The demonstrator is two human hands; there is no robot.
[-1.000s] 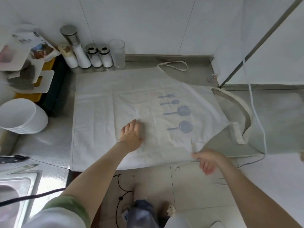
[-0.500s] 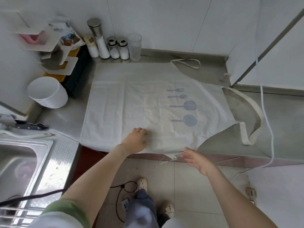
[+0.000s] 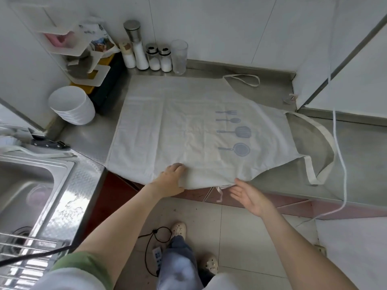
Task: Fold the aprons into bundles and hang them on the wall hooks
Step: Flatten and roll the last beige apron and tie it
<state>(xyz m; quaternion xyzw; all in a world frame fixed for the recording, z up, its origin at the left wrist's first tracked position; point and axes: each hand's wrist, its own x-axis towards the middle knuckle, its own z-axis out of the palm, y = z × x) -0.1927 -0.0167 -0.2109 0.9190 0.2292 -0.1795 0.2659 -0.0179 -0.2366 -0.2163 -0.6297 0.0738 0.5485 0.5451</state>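
Since a second ago the left hand (image 3: pixel 170 181) has slid back from the middle of the cloth to its near hem, and the right hand (image 3: pixel 249 197) has let its fingers spread out just below that hem. From the head view, the apron (image 3: pixel 188 130) lies spread flat on the steel counter (image 3: pixel 356 164), its near edge hanging slightly over the front lip. The bib points to the right, with a blue print of a fork, spoon, spatula and pan (image 3: pixel 234 135) facing up. The left hand's fingers lie on top of the hem with the thumb down along the overhanging edge; whether it pinches the cloth or only presses on it cannot be told. The right hand is loose with its palm turned up, holding nothing, one fingertip just at the hem beside the short waist tie (image 3: pixel 219 192) that dangles over the counter front. The neck strap (image 3: pixel 323 143) loops out on the counter to the right of the bib, and the far waist tie (image 3: pixel 243 79) curls near the back wall. A thin white cord (image 3: pixel 340 147) hangs down across the right end of the counter. Along the back wall stand several shakers (image 3: pixel 155 57) and a clear glass (image 3: pixel 179 56); a stack of white bowls (image 3: pixel 71 104) sits to the left of the apron, apart from it. Further left are a knife (image 3: pixel 48 143) and the sink (image 3: pixel 25 191). On the floor tiles below lies a power strip (image 3: pixel 157 255) beside the person's shoes.
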